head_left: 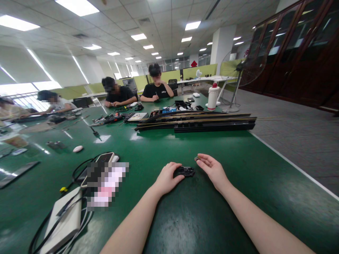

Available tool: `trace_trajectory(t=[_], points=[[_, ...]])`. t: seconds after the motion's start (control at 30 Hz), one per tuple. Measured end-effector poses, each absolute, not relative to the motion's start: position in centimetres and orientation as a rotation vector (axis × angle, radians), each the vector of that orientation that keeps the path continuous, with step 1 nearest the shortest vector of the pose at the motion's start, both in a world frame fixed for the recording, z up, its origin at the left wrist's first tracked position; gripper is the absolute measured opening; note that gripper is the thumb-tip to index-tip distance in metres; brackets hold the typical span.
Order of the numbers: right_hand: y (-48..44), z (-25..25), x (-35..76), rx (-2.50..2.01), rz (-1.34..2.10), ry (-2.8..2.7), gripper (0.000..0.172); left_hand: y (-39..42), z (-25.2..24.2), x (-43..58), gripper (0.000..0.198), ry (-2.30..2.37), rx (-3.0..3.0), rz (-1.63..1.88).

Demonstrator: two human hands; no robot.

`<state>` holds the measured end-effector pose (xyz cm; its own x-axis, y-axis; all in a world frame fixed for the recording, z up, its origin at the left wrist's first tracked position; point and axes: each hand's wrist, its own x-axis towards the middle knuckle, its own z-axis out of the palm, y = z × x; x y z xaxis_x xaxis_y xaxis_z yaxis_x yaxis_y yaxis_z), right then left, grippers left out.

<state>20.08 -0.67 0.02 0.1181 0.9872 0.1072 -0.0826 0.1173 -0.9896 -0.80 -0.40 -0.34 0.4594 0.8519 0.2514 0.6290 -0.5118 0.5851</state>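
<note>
My left hand [167, 177] rests on the green table [201, 211] with its fingers curled round the left end of a small black part [185, 171]. My right hand [213, 168] lies just to the right of that part, palm turned up. Its thumb and fingertips pinch a tiny dark piece [196, 158] that is too small to name. Both bare forearms stretch in from the bottom edge.
Long black rails [201, 123] with thin rods lie across the table farther back. A phone [102, 162], black cables and a white box [66, 220] sit at my left. Several people work at the far end. A white jug [213, 97] and a standing fan [245, 70] are at the right.
</note>
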Motion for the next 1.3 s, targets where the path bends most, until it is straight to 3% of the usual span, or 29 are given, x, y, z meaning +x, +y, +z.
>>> trace_trajectory(t=[0.23, 0.47, 0.77, 1.13, 1.3], points=[[-1.1, -0.1, 19.6, -1.149, 1.103, -1.348, 0.034, -0.4, -0.3, -0.9, 0.040, 1.238, 2.316, 0.747], [-1.9, 0.4, 19.2, -1.138, 0.701, -1.822, 0.018, -0.3, -0.4, -0.9, 0.040, 1.220, 2.321, 0.768], [-1.9, 0.3, 19.1, -1.252, 0.483, -2.171, 0.021, -0.2, -0.7, -0.9, 0.040, 1.208, 2.328, 0.771], [-1.9, 0.4, 19.8, -1.266, 0.711, -2.023, 0.038, -0.3, -0.6, -0.8, 0.041, 1.240, 2.319, 0.745], [-1.8, 0.3, 19.9, -1.284, 0.746, -1.986, 0.038, -0.3, -0.5, -0.8, 0.041, 1.250, 2.313, 0.736]])
